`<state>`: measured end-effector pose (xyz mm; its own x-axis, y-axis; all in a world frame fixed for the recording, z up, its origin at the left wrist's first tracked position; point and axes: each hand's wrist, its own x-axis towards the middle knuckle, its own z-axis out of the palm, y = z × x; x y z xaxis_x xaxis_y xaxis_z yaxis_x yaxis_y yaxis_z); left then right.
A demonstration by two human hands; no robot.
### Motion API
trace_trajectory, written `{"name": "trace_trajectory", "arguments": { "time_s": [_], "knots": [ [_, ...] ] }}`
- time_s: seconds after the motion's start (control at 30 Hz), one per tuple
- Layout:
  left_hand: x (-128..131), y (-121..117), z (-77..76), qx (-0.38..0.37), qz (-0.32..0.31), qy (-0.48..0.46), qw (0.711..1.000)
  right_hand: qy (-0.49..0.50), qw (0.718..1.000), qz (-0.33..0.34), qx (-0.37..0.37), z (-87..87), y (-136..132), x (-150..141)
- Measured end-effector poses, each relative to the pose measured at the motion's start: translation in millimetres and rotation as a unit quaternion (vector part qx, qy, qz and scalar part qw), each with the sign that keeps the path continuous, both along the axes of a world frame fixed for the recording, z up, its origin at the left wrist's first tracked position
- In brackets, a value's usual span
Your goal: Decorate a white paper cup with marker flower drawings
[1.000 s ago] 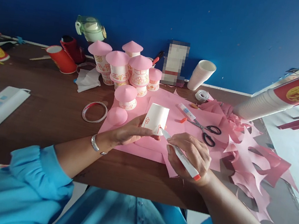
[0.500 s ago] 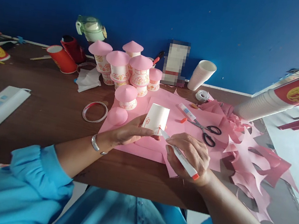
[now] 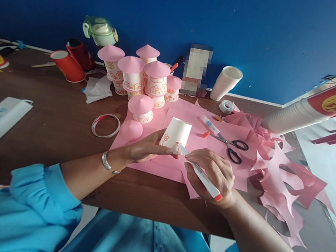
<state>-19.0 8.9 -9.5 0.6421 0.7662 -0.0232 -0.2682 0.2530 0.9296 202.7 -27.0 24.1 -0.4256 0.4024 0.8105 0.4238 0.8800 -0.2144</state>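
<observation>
Right hand [image 3: 212, 170] sits slightly left of where it was a second ago, marker [image 3: 206, 179] with it. Marker tip is now farther left on the paper cup [image 3: 178, 133]. Cup itself is tipped a touch, upper end going right (small move; new ink hard to tell, tip overlaps the drawing).

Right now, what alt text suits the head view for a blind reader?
A left hand holds a white, cup-shaped paper piece bearing a red flower drawing; the right hand holds a white-barrelled marker, tip at its surface. Behind stand white paper towers with pink cone roofs; black-handled scissors lie on pink paper.
</observation>
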Motion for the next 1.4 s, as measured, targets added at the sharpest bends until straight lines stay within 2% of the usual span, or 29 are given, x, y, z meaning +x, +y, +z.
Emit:
{"name": "trace_trajectory", "arguments": {
  "time_s": [0.67, 0.87, 1.4],
  "knots": [
    [0, 0, -5.3, 0.012, 0.007, -0.022, 1.000, -0.012, 1.000, -0.012, 0.000, 2.2, -1, 1],
    [-1, 2, -8.8, 0.002, -0.002, -0.004, 1.000, -0.009, 1.000, -0.014, 0.000, 2.8, -1, 1],
    [2, -2, 6.3, -0.001, 0.012, -0.024, 1.000, 0.000, 1.000, -0.031, 0.005, 0.1, 1, 3]
  ]
}}
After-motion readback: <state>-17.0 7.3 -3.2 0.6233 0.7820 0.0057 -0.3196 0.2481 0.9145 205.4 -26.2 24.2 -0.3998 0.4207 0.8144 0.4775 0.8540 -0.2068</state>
